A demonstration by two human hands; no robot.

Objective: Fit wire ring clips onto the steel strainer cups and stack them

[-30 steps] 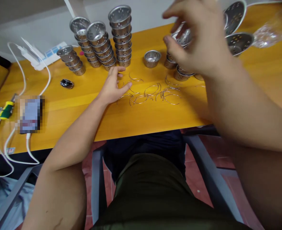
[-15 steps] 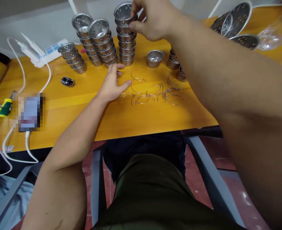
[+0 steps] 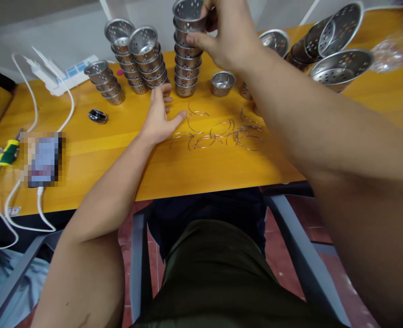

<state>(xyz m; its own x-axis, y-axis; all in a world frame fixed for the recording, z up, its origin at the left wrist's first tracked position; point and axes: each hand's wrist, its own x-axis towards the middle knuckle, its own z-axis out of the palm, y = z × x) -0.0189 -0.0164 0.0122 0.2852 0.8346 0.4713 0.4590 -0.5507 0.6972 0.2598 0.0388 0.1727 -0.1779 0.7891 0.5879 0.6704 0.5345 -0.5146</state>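
Observation:
My right hand (image 3: 218, 34) grips the upper part of a tall stack of perforated metal cups (image 3: 187, 70), thumb on the near side and fingers at the rim of the top cup. My left hand (image 3: 160, 116) rests on the table with thumb and fingers apart, holding nothing. Just behind its fingertips stands another cup stack (image 3: 150, 61), with a further stack (image 3: 129, 68) beside it. Thin curved wire pieces (image 3: 218, 132) lie scattered right of my left hand. A single cup (image 3: 223, 84) sits upright to the right of the gripped stack.
A shorter, leaning cup stack (image 3: 105, 82) and a small dark shiny object (image 3: 97, 116) are on the left. Farther left are a power strip (image 3: 74, 75), cables, a phone (image 3: 44, 159) and a green-yellow handle (image 3: 8, 152). Larger perforated metal containers (image 3: 341, 70) lie at the right, beside clear plastic (image 3: 391, 54).
My right hand and the stack it grips have shifted a little to the right, away from the neighbouring stacks. My left hand has barely moved.

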